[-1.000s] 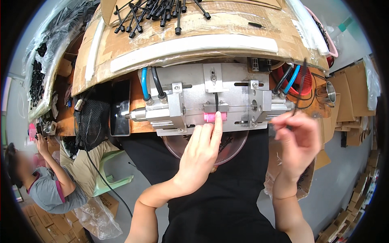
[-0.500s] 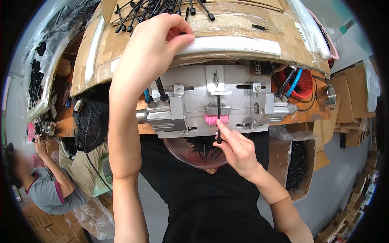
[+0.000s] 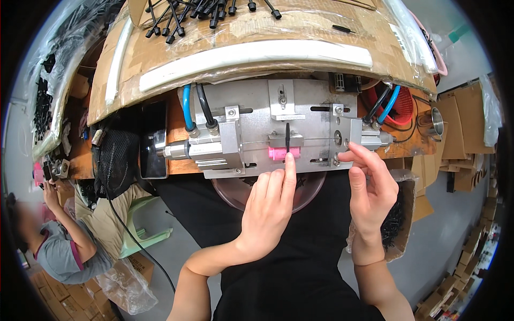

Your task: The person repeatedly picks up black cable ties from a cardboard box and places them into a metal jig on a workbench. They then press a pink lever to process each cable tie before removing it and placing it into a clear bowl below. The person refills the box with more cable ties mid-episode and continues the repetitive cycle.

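Observation:
A thin black plastic rod (image 3: 288, 138) lies front to back across a small metal block and a pink holder (image 3: 277, 154) in the middle of a metal fixture plate (image 3: 316, 145). My left hand (image 3: 269, 208) reaches up from below, its index finger stretched out and the tip on the near end of the rod at the pink holder. The other left fingers lie loosely bent. To the right, my right hand (image 3: 373, 190) hovers by the right-hand clamp block (image 3: 350, 136), fingers apart and nothing in them. The left fingertip covers part of the rod.
Several black rods with thick heads (image 3: 214, 13) lie on the cardboard (image 3: 235, 43) behind the fixture. Air cylinders with hoses (image 3: 188, 107) flank the plate. A clear bowl (image 3: 310, 192) sits under its front edge; a box of black parts (image 3: 392, 224) stands right. A co-worker (image 3: 64, 241) sits left.
My left hand has come down from the black rods on the cardboard to the rod on the fixture. My right hand has left that rod and moved right.

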Tool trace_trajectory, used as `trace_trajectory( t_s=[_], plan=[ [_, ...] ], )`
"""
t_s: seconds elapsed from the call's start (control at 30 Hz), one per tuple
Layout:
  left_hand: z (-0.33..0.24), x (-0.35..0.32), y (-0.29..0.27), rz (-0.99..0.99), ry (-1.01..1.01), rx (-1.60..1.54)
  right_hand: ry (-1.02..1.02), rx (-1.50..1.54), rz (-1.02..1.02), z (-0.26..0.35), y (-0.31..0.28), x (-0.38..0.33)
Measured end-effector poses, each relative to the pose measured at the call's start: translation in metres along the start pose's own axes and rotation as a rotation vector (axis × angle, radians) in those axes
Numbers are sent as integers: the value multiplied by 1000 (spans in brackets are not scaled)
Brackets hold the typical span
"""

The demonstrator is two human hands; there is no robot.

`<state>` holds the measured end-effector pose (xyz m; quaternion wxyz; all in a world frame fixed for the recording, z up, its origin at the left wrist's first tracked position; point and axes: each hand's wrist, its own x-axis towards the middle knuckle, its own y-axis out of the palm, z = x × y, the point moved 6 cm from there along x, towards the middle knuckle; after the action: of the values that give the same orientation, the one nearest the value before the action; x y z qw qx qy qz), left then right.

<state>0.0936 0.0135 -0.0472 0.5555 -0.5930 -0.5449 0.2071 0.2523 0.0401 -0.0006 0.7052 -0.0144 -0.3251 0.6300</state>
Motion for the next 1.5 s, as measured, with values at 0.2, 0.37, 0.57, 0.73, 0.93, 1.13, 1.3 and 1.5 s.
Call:
trace_trajectory(
  t_s=[0.2, 0.37, 0.57, 0.73, 0.93, 1.13, 1.3, 1.5],
  plan=[
    [3, 4, 0, 78, -45, -75, 29, 18, -70, 1, -11, -5],
    [7, 18, -33, 54, -39, -225, -66, 2, 37, 19, -8, 9],
    [86, 137, -109, -456, -33, -77, -313, 943, 354, 135, 9, 20],
    [132, 203, -102, -332, 45, 19, -208, 1309, 447, 165, 9, 9],
    [119, 206, -82, -254, 198, -190, -127, 1245, 294, 172, 10, 3],
    [78, 211, -98, -98, 200, -406, -351, 483, 243, 145, -2, 15],
    [135, 175, -139, -186, 29, -405, -470, -197, -146, 98, 6, 121],
    [130, 133, -127, -218, -106, -440, -673, -558, 367, 65, 77, 216]
  ],
)
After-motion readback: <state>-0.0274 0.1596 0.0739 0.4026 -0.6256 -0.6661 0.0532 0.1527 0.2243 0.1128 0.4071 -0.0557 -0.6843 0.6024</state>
